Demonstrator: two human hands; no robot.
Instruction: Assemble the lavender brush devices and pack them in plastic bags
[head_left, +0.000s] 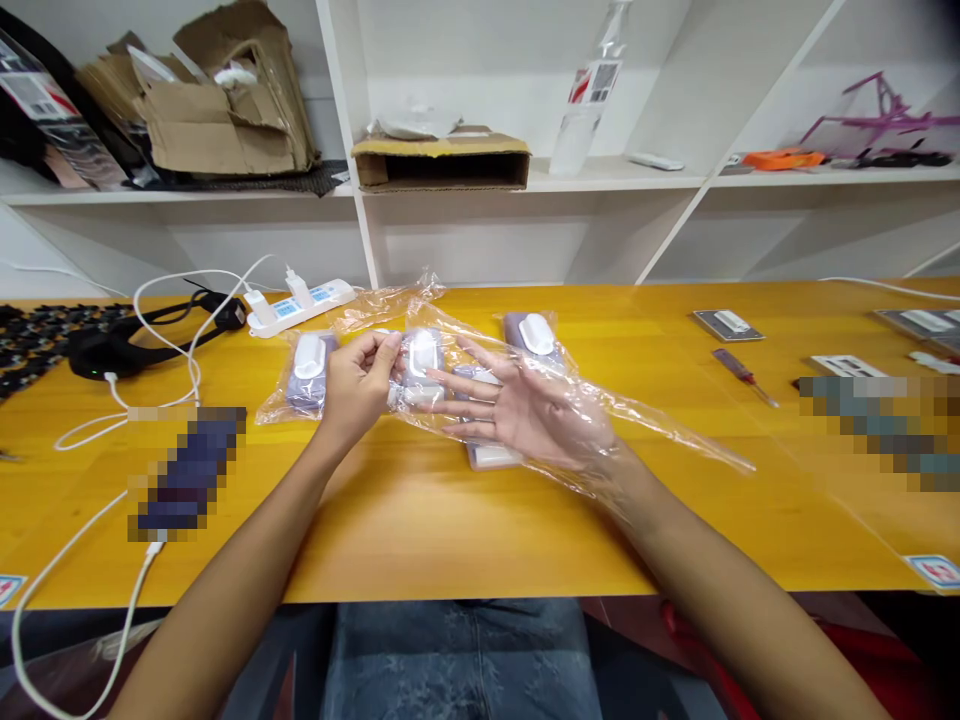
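Observation:
My left hand (pixel 360 380) pinches the edge of a clear plastic bag (pixel 675 428) between thumb and fingers. The bag stretches rightward over my right hand (pixel 547 408), which is open with the palm up and fingers spread, apparently inside the film. Around and behind my hands lie several purple-grey packs with white oval parts: one wrapped pack (pixel 306 372) beside my left hand, a middle pack (pixel 424 365) between the hands, and a back pack (pixel 534 333) behind my right hand. A front pack (pixel 495 458) is partly hidden under my right hand.
At the left are a white power strip (pixel 304 308), a black headset (pixel 112 350) and a blurred dark device (pixel 191 470) on a white cable. A screwdriver (pixel 742 375) lies at the right. A shelf (pixel 450 240) with boxes and a bottle (pixel 589 100) stands behind.

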